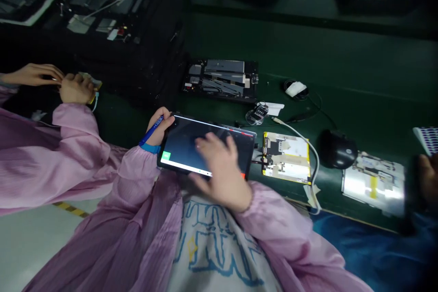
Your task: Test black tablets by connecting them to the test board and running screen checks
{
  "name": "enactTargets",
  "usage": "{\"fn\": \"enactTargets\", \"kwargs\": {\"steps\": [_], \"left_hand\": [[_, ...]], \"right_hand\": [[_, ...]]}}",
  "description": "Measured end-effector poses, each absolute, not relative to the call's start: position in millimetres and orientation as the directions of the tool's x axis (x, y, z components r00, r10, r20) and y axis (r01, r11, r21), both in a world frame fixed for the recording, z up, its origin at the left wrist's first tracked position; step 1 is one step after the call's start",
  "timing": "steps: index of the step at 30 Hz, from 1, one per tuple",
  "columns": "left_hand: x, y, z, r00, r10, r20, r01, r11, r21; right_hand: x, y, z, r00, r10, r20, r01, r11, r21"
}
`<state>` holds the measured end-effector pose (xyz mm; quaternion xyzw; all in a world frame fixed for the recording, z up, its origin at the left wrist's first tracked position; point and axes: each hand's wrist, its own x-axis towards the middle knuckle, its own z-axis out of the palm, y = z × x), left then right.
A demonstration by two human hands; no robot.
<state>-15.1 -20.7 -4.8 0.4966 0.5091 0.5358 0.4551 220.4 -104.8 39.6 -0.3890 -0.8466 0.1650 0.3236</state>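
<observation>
My left hand (158, 130) grips the left edge of a dark tablet screen (186, 143), thumb on top. A blue pen (150, 131) is also tucked in that hand, slanting down beside the blue wristband. Lit on the display are a green patch at the lower left and a white strip along the bottom. Over the right half of the screen hovers or rests my right hand (224, 171), fingers spread and blurred by motion; contact cannot be made out. Beside the screen's right edge lies an exposed battery and board assembly (287, 157), apparently joined by a short dark cable.
Behind the screen sits a black tray of parts (222, 77). A white cable (313, 150) curves past the assembly, near a black dome-shaped device (338, 149) and another silver assembly (374, 182). Co-workers' hands are at left (77, 87) and far right (428, 175).
</observation>
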Motion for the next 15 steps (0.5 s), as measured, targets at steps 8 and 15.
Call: {"fn": "enactTargets", "kwargs": {"steps": [8, 15], "left_hand": [[-13.3, -23.7, -3.9, -0.057, 0.996, 0.069, -0.003, -0.069, 0.998], [-13.8, -23.7, 0.4, -0.062, 0.993, 0.097, 0.084, -0.092, 0.992]], "right_hand": [[167.8, -134.5, 34.5, -0.721, 0.634, 0.28, 0.499, 0.755, -0.425], [236.7, -145.2, 27.3, -0.307, 0.887, 0.344, 0.817, 0.431, -0.383]]}}
